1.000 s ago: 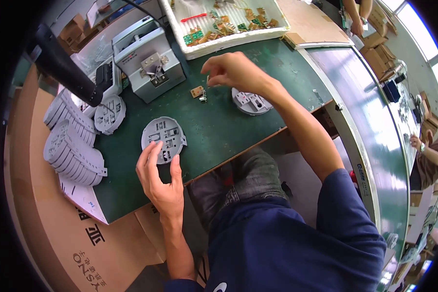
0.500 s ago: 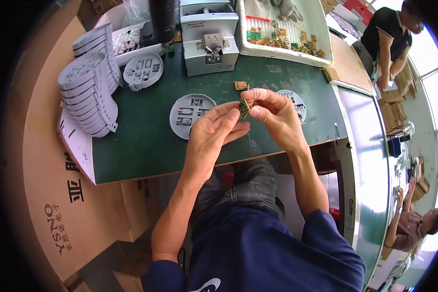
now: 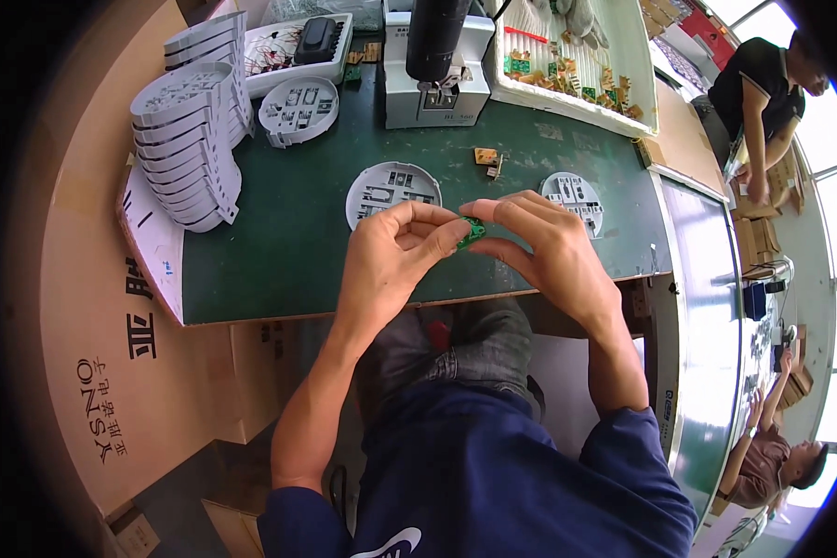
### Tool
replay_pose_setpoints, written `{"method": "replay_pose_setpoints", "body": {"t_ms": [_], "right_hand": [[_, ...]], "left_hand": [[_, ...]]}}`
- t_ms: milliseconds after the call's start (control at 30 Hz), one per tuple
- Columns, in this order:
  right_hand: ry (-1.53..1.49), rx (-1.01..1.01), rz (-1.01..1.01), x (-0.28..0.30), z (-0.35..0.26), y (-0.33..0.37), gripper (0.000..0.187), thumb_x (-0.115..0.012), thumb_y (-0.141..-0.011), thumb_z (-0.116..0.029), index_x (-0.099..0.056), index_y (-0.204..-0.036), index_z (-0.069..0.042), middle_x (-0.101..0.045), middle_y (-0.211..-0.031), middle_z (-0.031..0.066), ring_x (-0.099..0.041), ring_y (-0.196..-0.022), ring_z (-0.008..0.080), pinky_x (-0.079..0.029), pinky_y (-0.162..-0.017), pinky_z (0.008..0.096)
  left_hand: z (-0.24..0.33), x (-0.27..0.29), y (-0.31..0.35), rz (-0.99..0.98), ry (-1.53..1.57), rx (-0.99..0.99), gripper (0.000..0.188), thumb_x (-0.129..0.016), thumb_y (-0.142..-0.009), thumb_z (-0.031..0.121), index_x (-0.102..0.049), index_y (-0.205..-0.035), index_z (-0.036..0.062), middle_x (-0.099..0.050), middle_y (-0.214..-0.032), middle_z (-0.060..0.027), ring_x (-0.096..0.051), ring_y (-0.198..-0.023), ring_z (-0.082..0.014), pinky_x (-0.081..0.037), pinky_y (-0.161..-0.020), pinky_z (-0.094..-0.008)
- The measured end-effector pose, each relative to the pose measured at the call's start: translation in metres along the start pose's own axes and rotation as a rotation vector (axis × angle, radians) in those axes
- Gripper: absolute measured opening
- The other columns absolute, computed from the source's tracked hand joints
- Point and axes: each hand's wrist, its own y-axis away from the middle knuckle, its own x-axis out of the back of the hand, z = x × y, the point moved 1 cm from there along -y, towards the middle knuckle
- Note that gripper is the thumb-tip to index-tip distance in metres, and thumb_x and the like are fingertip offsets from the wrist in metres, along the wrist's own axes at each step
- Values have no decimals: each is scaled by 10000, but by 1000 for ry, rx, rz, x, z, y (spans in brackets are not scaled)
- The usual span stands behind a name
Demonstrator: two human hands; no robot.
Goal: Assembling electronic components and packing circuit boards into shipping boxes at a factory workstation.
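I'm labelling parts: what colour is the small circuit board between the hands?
The small circuit board is green; head view.

Surface (image 3: 279, 270) is dark green, scuffed, with a brown front edge. Front to middle: a round grey housing (image 3: 367, 189), a second round housing (image 3: 581, 190) to its right, a small brown board (image 3: 484, 156) between and behind them. Back row: white tray (image 3: 341, 61), silver-grey machine (image 3: 437, 113), white foam box (image 3: 567, 108).

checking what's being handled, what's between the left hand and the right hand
A small green board sits between the left hand and the right hand, seen in the head view.
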Motion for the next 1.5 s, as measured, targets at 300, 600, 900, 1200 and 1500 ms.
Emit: {"method": "replay_pose_setpoints", "body": {"t_ms": [300,600,900,1200,1500], "right_hand": [[-880,-400,122,-21,28,12,352,-740,-877,-4,-680,-1224,-3,-733,-1082,74,-697,-997,155,-566,-890,309],[-785,-386,70,-25,20,14,309,-724,-890,4,-699,-1198,-3,-735,-1122,73,-686,-1037,147,-550,-920,290],[-684,-266,37,-30,25,17,315,-732,-886,-29,-701,-1198,-13,-737,-1102,67,-684,-998,137,-546,-917,295],[-1050,-335,46,-37,21,19,331,-706,-922,-78,-667,-1235,20,-711,-1142,56,-659,-1056,139,-515,-987,302],[-1070,-315,26,-41,18,17,313,-705,-923,-68,-677,-1225,9,-712,-1155,63,-655,-1081,142,-513,-995,307]], "left_hand": [[4,-8,6,85,-313,-424,185,-720,-940,124,-727,-1087,11,-735,-957,-44,-699,-897,-146,-559,-824,-273],[5,-10,10,208,-589,-663,150,-757,-874,83,-741,-1023,78,-739,-912,-78,-720,-790,-235,-560,-681,-309],[14,-9,16,198,-769,-679,155,-769,-851,79,-728,-999,102,-727,-894,-66,-714,-783,-242,-554,-656,-326],[5,-1,13,202,-714,-709,158,-779,-834,58,-731,-982,85,-720,-955,-43,-711,-841,-213,-557,-690,-320],[-1,0,19,226,-704,-628,196,-809,-806,96,-724,-983,87,-713,-957,-44,-708,-854,-228,-561,-719,-333]]}}
